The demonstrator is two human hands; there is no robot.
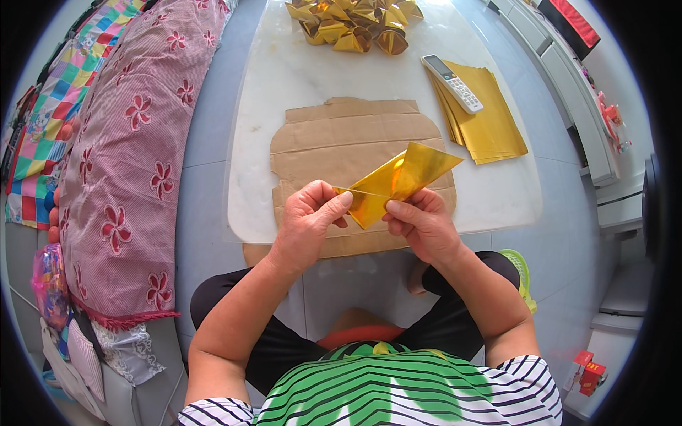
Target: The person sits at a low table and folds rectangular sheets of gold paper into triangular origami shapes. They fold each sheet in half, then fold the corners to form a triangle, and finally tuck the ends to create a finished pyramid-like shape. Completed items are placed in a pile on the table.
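Observation:
A sheet of shiny gold foil paper [399,178], partly folded or rolled, is held up between both hands above a flat piece of brown cardboard [319,138]. My left hand [311,218] pinches its left end between thumb and fingers. Lower down on the right side, my right hand [421,221] grips the paper with the thumb on top. A thin pale edge or strip runs across from the left thumb to the right thumb; which of the two cannot be told. The paper's upper right corner sticks out free.
The cardboard lies on a white marble-look table [256,160]. Folded gold paper pieces [354,26] are heaped at its far end. A white remote control [453,85] rests on a stack of gold sheets [490,122]. Left stands a sofa with a pink flowered cover [138,160].

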